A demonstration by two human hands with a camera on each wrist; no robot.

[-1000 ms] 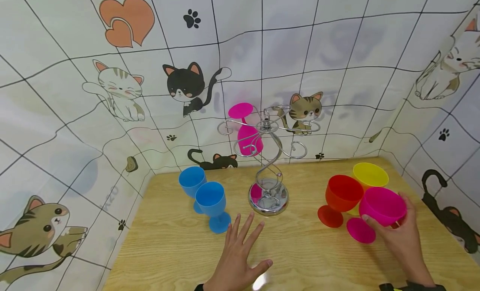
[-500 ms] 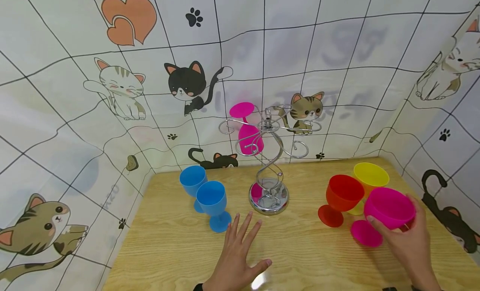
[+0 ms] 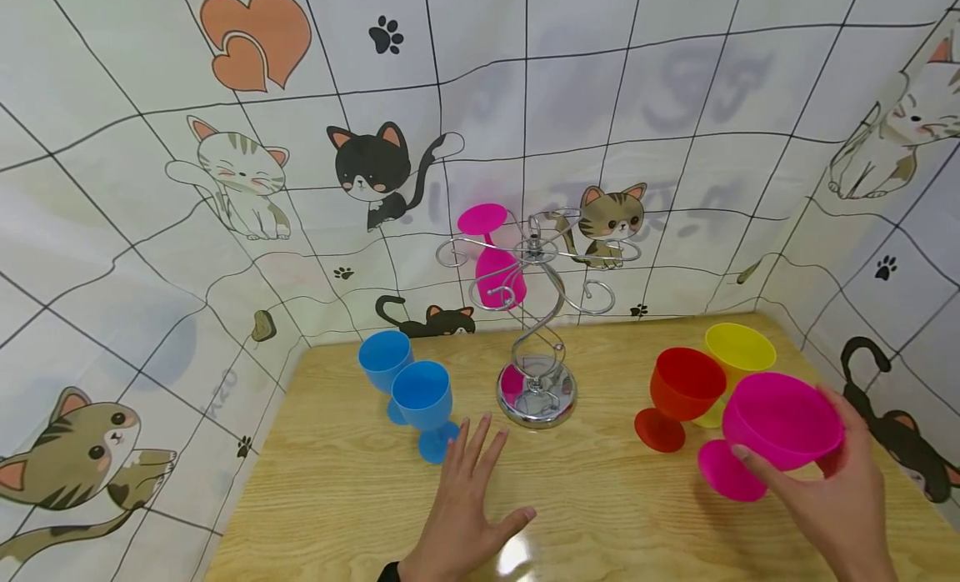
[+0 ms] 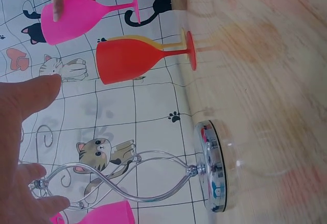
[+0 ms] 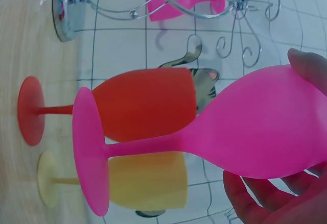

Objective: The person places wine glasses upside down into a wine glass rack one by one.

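Observation:
My right hand (image 3: 843, 494) grips a pink plastic goblet (image 3: 783, 419) round its bowl, thumb on the near side. In the right wrist view the goblet's foot (image 5: 91, 152) hangs off the table. Behind it stand a red goblet (image 3: 687, 384) and a yellow goblet (image 3: 741, 348), both upright. My left hand (image 3: 468, 507) is spread with straight fingers over the table and holds nothing. Close to its fingertips stand two blue goblets (image 3: 422, 397). A chrome goblet rack (image 3: 537, 398) with curled wire arms stands at the centre. From its left rear arm a second pink goblet (image 3: 498, 278) hangs upside down.
The light wooden table (image 3: 600, 507) backs onto a white sheet (image 3: 585, 90) with grid lines and cartoon cats. The sheet also closes off both sides. The rack's wire arms (image 3: 600, 298) stick out sideways above the table.
My right hand has lifted the pink goblet and drawn it toward me and slightly right. The left hand has shifted only slightly; the other goblets and the rack stay put.

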